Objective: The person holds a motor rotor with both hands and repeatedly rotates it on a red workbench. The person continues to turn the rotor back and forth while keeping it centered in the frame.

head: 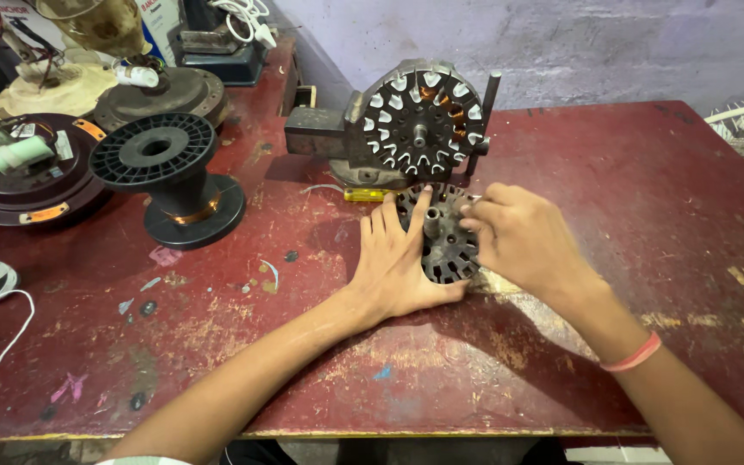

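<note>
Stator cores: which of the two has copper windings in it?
The upright stator core behind, mounted in the vise, shows copper wire in its slots. The flat stator core under both hands is bare.

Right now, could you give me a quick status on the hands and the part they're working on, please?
Left hand flat on the slotted metal disc, right hand gripping its edge. Disc lies on the red table. Vise with wound disc close behind.
</note>
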